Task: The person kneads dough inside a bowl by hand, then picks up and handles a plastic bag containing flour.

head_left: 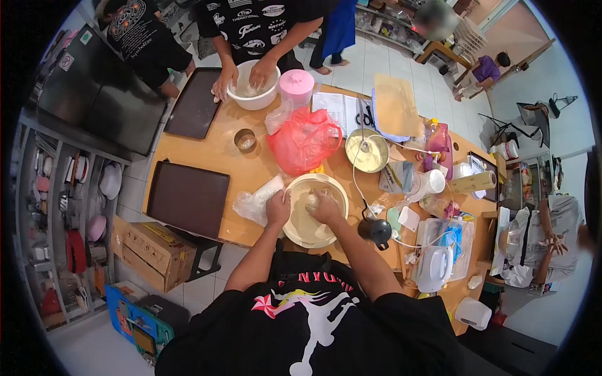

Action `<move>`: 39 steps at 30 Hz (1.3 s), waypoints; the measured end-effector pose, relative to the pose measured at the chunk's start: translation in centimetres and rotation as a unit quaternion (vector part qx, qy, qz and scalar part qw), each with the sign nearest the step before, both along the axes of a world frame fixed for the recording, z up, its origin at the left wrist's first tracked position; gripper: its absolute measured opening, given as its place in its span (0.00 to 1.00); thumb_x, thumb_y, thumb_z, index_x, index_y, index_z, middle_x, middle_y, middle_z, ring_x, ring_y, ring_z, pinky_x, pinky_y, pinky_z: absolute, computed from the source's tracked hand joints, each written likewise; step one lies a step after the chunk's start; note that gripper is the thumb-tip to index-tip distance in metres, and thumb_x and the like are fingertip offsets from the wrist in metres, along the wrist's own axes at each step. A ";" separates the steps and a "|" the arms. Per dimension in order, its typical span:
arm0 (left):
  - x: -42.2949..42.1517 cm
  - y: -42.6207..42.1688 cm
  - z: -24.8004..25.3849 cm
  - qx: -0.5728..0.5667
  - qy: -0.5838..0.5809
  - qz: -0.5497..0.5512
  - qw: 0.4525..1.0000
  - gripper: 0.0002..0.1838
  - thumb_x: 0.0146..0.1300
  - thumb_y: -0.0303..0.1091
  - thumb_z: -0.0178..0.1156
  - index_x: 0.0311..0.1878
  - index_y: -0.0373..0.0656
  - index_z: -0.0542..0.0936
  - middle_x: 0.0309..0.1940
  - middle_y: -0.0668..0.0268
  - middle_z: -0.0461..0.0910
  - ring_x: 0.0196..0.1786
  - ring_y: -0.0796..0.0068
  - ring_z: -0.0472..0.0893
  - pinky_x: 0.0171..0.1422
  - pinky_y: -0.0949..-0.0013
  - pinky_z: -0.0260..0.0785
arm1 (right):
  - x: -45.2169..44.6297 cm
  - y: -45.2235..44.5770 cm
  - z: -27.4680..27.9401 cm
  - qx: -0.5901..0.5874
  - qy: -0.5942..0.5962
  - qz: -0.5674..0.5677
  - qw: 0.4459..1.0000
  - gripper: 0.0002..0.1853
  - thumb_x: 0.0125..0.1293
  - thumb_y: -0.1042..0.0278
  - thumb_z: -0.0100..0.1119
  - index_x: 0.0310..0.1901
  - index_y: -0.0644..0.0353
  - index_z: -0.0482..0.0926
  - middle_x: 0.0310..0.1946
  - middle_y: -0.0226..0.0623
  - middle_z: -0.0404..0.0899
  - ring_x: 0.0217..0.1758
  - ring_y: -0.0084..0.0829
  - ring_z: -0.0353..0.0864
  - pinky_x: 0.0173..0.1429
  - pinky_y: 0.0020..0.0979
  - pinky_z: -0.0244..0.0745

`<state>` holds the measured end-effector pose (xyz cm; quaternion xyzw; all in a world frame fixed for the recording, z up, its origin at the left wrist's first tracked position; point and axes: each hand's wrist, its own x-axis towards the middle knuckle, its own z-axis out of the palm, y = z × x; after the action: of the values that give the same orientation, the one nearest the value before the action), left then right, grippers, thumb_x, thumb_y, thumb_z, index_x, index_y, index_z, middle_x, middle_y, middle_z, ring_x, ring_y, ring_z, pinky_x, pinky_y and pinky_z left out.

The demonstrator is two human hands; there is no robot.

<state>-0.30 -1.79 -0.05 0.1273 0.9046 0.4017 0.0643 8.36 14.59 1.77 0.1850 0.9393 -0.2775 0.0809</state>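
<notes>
I have both arms reaching up from the lower part of the frame toward the cream bowl (313,241), which sits at mid-frame on the wooden table (248,170). The left forearm (254,254) slants up and inward, ending in the left hand (278,208) at the bowl's left rim. I read that grip as closed, the fingers curled in on the rim with the knuckles facing me. Just beside it, to the left, lies a clear plastic bag (251,203) with something white in it.

The right forearm (356,250) angles up from the lower right of centre, with the right hand (325,208) tipped down inside the bowl. Its fingers bend into a pale mixture (311,200) and touch it; they are partly hidden from me, so I can't tell how far they are open or whether they have hold of any of it.

Above the bowl I see a red plastic bag (301,144). At the upper centre, a co-worker (257,37) has both hands at a white bowl (254,102).
</notes>
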 end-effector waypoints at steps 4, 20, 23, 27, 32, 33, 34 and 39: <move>0.0 0.1 0.1 0.008 0.000 -0.008 1.000 0.18 0.66 0.41 0.58 0.26 0.37 0.74 0.22 0.45 0.75 0.30 0.39 0.76 0.34 0.46 0.66 | 0.0 1.3 0.1 -0.103 0.014 -0.043 0.994 0.35 0.52 0.51 0.69 0.61 0.55 0.70 0.55 0.54 0.76 0.60 0.50 0.75 0.64 0.44 0.69; 0.3 -0.3 -0.2 -0.005 0.006 -0.041 0.999 0.19 0.67 0.44 0.57 0.27 0.38 0.75 0.23 0.47 0.77 0.31 0.41 0.77 0.37 0.46 0.67 | 0.5 1.6 -0.3 -0.274 -0.109 -0.208 0.932 0.22 0.60 0.57 0.63 0.52 0.61 0.75 0.50 0.50 0.78 0.53 0.38 0.79 0.55 0.39 0.73; 0.3 -0.4 -1.1 0.000 0.012 -0.036 0.999 0.19 0.67 0.44 0.56 0.27 0.38 0.75 0.23 0.47 0.76 0.31 0.41 0.77 0.36 0.46 0.67 | 1.1 -1.9 3.0 -0.080 -0.026 -0.125 0.989 0.23 0.59 0.60 0.62 0.56 0.58 0.75 0.55 0.56 0.75 0.56 0.45 0.77 0.58 0.46 0.71; 0.4 0.2 -0.2 -0.002 0.009 -0.022 1.000 0.19 0.67 0.44 0.57 0.26 0.38 0.74 0.22 0.47 0.76 0.30 0.41 0.76 0.36 0.45 0.66 | 3.3 -4.7 3.0 0.086 0.064 -0.048 0.993 0.29 0.55 0.62 0.62 0.62 0.52 0.73 0.59 0.64 0.70 0.65 0.55 0.68 0.67 0.53 0.63; 0.3 -0.2 -0.3 0.008 0.022 -0.020 1.000 0.18 0.67 0.43 0.57 0.26 0.38 0.74 0.22 0.47 0.76 0.30 0.40 0.76 0.36 0.45 0.66 | 4.6 -4.6 8.4 0.121 -0.017 0.018 0.992 0.32 0.55 0.61 0.63 0.64 0.53 0.72 0.70 0.54 0.61 0.72 0.54 0.61 0.75 0.52 0.51; 0.3 -0.3 -0.4 0.006 0.017 -0.020 1.000 0.18 0.67 0.43 0.57 0.26 0.38 0.74 0.22 0.47 0.76 0.30 0.40 0.76 0.36 0.45 0.66 | 5.3 -3.4 6.4 0.101 0.007 0.053 0.993 0.32 0.55 0.61 0.64 0.64 0.53 0.72 0.71 0.52 0.60 0.72 0.54 0.61 0.76 0.51 0.50; 0.2 -0.2 -0.4 0.005 0.013 -0.021 1.000 0.18 0.67 0.43 0.57 0.26 0.38 0.74 0.22 0.47 0.76 0.30 0.40 0.76 0.36 0.45 0.66 | 5.3 -2.7 6.0 0.081 0.032 0.088 0.992 0.33 0.55 0.61 0.64 0.64 0.52 0.71 0.72 0.50 0.58 0.72 0.55 0.60 0.76 0.51 0.50; 0.3 -0.2 -0.1 0.028 0.014 -0.015 0.999 0.19 0.67 0.42 0.57 0.26 0.37 0.74 0.22 0.46 0.76 0.30 0.40 0.76 0.35 0.45 0.66 | 5.1 -3.2 4.3 -0.004 0.076 -0.033 0.997 0.36 0.55 0.55 0.67 0.65 0.55 0.70 0.69 0.59 0.61 0.72 0.56 0.61 0.75 0.52 0.51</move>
<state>0.01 -1.98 -0.17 0.1480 0.8920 0.4237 0.0539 13.50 11.35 6.11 0.1935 0.9351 -0.2968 0.0006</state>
